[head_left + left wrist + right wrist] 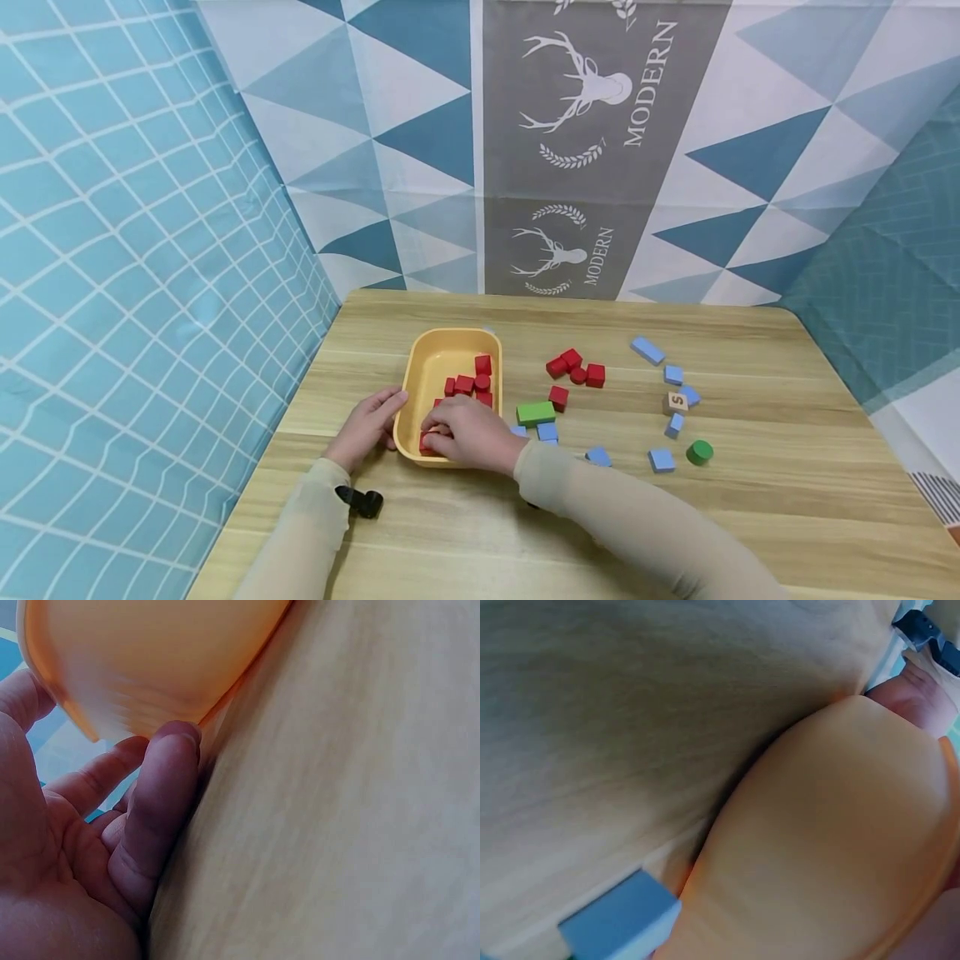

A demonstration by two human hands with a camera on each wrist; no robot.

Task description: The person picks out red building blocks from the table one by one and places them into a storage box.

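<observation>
A yellow plastic tray (431, 350) stands on the left of the table with several red blocks inside. My left hand (369, 427) holds its left side; in the left wrist view the fingers (161, 802) bend against the outside of its wall. Reaching over the right side, my right hand (472, 429) pinches a red block (427, 442) low in the tray near its front end. Other red pieces, among them a red cylinder (482, 382), lie farther back in the tray. In the right wrist view, most of the right hand is hidden behind the tray wall (817, 825).
Right of the tray lie several loose red blocks (595, 375), a green block (536, 413) and several blue blocks (662, 460). A wooden letter cube (675, 403) and a green cylinder (700, 452) are farther right. Patterned cloth (420, 150) hangs behind the wooden table (795, 467).
</observation>
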